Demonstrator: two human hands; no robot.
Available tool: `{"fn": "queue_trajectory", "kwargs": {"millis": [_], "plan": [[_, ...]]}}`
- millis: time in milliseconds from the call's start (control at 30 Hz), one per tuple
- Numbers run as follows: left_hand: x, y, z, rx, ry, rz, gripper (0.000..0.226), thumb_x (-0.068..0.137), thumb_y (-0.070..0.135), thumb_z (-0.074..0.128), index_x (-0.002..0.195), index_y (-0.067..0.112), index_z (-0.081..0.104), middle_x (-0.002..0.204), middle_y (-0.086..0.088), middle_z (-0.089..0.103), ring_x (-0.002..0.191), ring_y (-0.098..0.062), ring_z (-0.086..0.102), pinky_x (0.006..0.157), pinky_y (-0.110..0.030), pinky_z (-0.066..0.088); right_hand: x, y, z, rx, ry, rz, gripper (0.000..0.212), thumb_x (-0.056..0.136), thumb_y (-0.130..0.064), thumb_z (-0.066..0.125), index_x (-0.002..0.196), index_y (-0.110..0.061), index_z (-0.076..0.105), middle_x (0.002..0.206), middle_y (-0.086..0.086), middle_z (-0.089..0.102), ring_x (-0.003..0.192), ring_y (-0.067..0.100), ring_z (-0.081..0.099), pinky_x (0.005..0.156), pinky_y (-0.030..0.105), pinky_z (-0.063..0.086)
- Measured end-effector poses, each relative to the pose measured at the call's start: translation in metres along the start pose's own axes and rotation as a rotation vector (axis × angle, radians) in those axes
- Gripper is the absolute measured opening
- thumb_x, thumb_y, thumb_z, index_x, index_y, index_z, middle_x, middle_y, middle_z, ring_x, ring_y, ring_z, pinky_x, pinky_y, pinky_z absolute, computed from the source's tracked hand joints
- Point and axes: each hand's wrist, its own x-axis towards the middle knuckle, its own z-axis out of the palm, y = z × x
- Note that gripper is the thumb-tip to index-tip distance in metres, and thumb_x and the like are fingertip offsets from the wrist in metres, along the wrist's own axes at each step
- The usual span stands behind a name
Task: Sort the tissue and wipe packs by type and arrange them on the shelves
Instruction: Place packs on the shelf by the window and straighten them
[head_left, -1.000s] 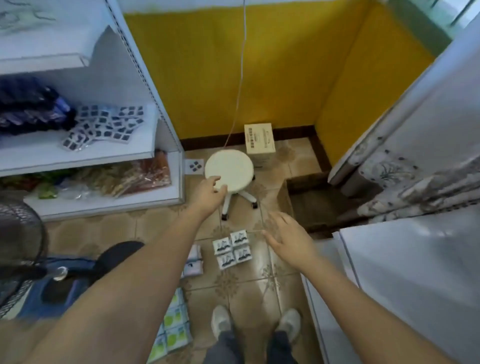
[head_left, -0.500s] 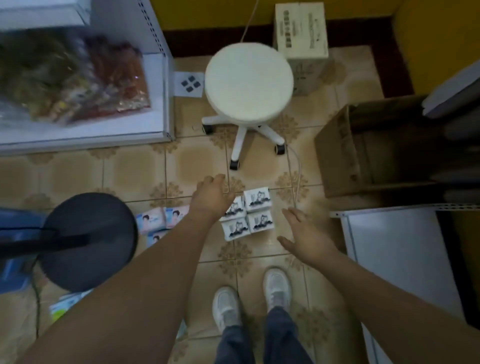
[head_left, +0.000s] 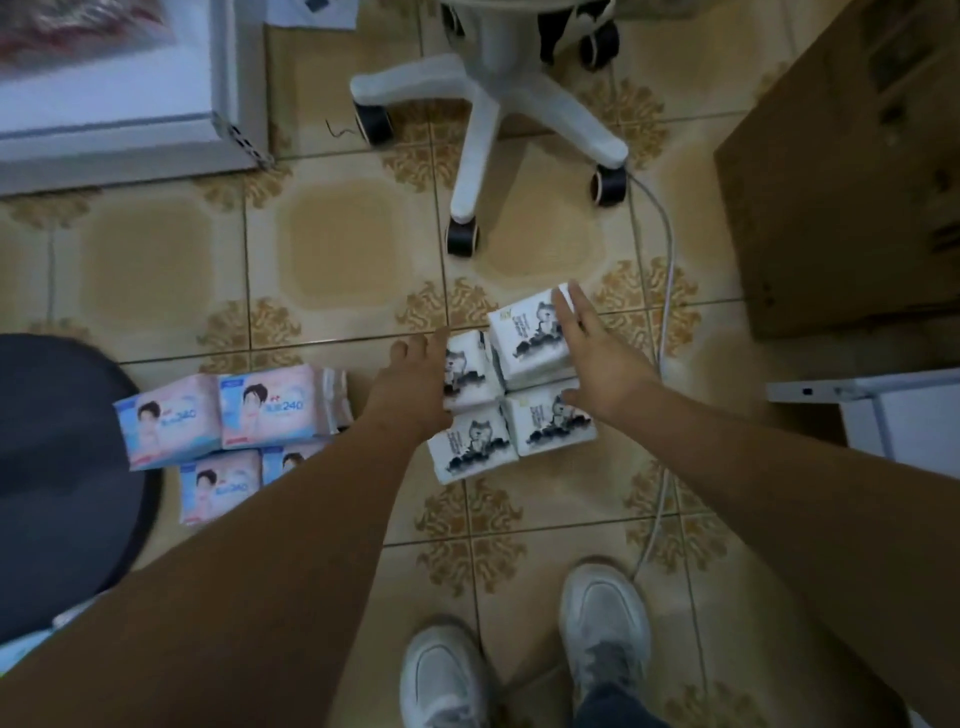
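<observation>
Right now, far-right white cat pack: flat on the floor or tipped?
Tipped. The far-right white pack sits tilted against its neighbours, under the right hand's straight fingers.

"240" printed on pink-and-blue packs (head_left: 223, 413); print on white cat packs (head_left: 530, 340) too small to read.

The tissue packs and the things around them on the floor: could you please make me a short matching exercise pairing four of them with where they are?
Things:
1. white cat-print packs
2. pink and blue packs
3. stool base
4. cardboard box

Places:
A. far right
B. left of the left hand
C. between both hands
D. beyond the packs, top centre

Pairs: 1-C, 2-B, 3-D, 4-A
</observation>
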Motion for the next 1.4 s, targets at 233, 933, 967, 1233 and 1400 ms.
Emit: {"fn": "queue_trajectory", "kwargs": {"millis": [233, 933, 967, 1233, 1400], "plan": [[-0.006, 0.004, -0.003, -0.038, 0.063, 0.021, 0.093, 0.076, 0.033, 0.083, 0.147, 0.009, 0.028, 0.146, -0.014, 0.034, 0.131, -0.030, 0.035, 0.097, -0.041, 0.047, 0.016, -0.003, -0.001, 0.106, 0.068, -0.034, 0.086, 0.071, -0.016, 0.081, 0.142, -0.021, 0.033, 0.130, 0.009, 0.027, 0.083, 0.027, 0.051, 0.065, 0.031, 0.040], [-0.343, 0.086, -0.460, -0.349, 0.426, 0.309, 0.088, 0.068, 0.017, 0.086, 0.140, 0.026, 0.035, 0.151, -0.006, 0.018, 0.110, -0.032, 0.058, 0.082, -0.039, 0.055, -0.337, -0.058, -0.449, 0.625, 0.443, 0.003, 0.075, 0.080, -0.016, 0.076, 0.142, -0.028, 0.037, 0.139, 0.001, 0.040, 0.115, 0.012, 0.051, 0.086, 0.019, 0.042], [-0.370, 0.093, -0.489, -0.375, 0.439, 0.328, 0.086, 0.070, 0.020, 0.085, 0.139, 0.031, 0.035, 0.150, -0.006, 0.020, 0.112, -0.031, 0.057, 0.080, -0.034, 0.052, -0.364, -0.062, -0.477, 0.645, 0.484, -0.008, 0.073, 0.080, -0.019, 0.076, 0.141, -0.029, 0.037, 0.136, -0.002, 0.042, 0.113, 0.006, 0.050, 0.084, 0.012, 0.040], [-0.568, 0.167, -0.653, -0.612, 0.580, 0.584, 0.097, 0.074, 0.015, 0.084, 0.135, 0.053, 0.019, 0.133, 0.004, 0.037, 0.118, -0.018, 0.050, 0.092, -0.040, 0.052, -0.587, -0.091, -0.653, 0.724, 0.777, -0.039, 0.114, 0.075, -0.060, 0.075, 0.149, -0.058, -0.011, 0.165, -0.015, 0.008, 0.151, 0.012, 0.018, 0.118, 0.043, 0.034], [-0.652, 0.236, -0.711, -0.774, 0.555, 0.768, 0.129, 0.077, 0.011, 0.085, 0.157, 0.041, -0.011, 0.124, 0.031, 0.045, 0.104, 0.013, 0.059, 0.092, -0.024, 0.050, -0.706, -0.088, -0.718, 0.651, 0.998, -0.038, 0.085, 0.091, -0.061, 0.052, 0.152, -0.055, -0.007, 0.167, -0.017, -0.002, 0.153, 0.006, 0.003, 0.123, 0.045, 0.019]]}}
